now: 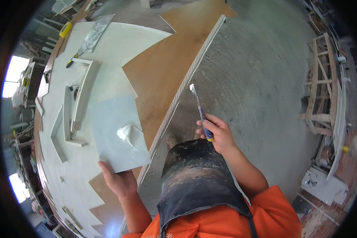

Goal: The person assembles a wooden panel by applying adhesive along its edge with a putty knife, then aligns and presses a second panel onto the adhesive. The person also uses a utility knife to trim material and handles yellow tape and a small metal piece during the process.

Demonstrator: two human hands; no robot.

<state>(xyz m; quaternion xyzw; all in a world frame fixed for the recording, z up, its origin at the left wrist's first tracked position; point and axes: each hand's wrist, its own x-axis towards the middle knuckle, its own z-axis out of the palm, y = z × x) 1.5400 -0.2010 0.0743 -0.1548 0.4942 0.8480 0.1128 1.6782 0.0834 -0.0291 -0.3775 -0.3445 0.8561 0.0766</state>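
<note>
My left hand [121, 182] grips the near corner of a light grey flat board [107, 123], thumb along its edge and fingers partly hidden beneath. A smeared heap of white paste [127, 134] lies on the board's right half. My right hand [220, 135] is closed around the blue and yellow handle of a narrow spatula [197, 101]. White paste sits on the spatula's tip, which points away from me and is apart from the board. On the white work surface [123, 43], beyond the board, lie white angled frame pieces [80, 99].
A brown sheet with stepped edges [158, 67] lies along the work surface's right side, bordered by a ridged white strip [194, 63]. Farther off are a marbled panel [99, 33] and a yellow tape roll [65, 29]. A wooden rack [325, 83] stands at the right.
</note>
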